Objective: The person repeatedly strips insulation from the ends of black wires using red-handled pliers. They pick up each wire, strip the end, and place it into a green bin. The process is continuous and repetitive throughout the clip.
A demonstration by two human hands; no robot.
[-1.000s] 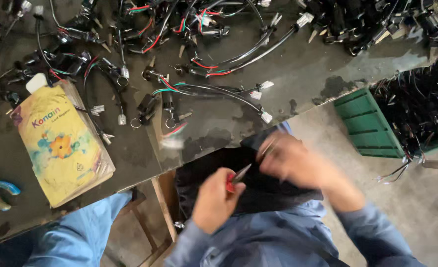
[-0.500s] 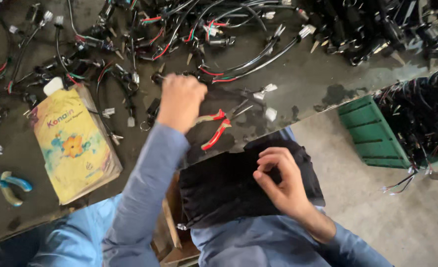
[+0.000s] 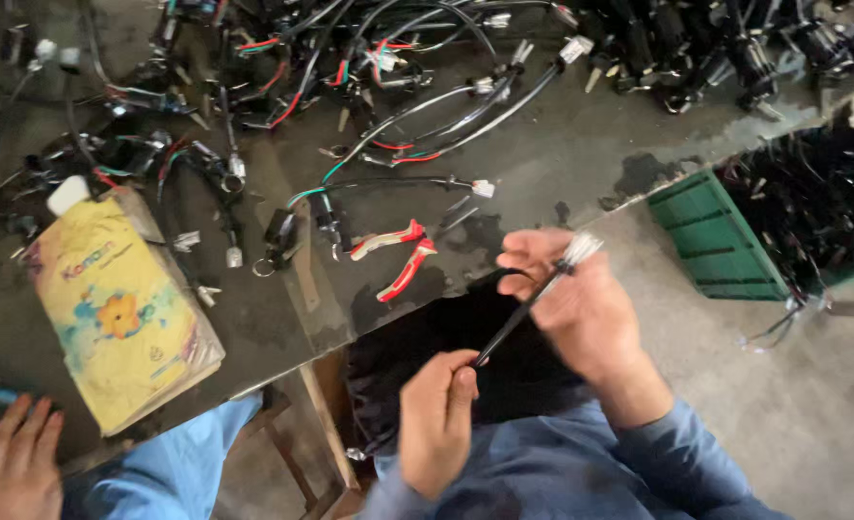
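Note:
Over a black cloth (image 3: 417, 337) on my lap, both hands hold a thin black cable (image 3: 513, 323). My left hand (image 3: 436, 419) pinches its lower end. My right hand (image 3: 581, 308) grips the upper part, and a white connector (image 3: 581, 248) sticks out above the fingers. Red-handled pliers (image 3: 398, 258) lie by themselves on the dark workbench (image 3: 562, 164), just left of my right hand.
Many black wire harnesses (image 3: 379, 58) with red, green and white leads cover the bench. A yellow flowered bag (image 3: 118, 308) lies at the left. A green crate (image 3: 725, 241) of black cables stands on the floor at the right. Another hand (image 3: 8, 467) shows at the bottom left.
My left hand left the red pliers on the bench and came back to my lap. It now holds the lower end of the black cable with my right hand.

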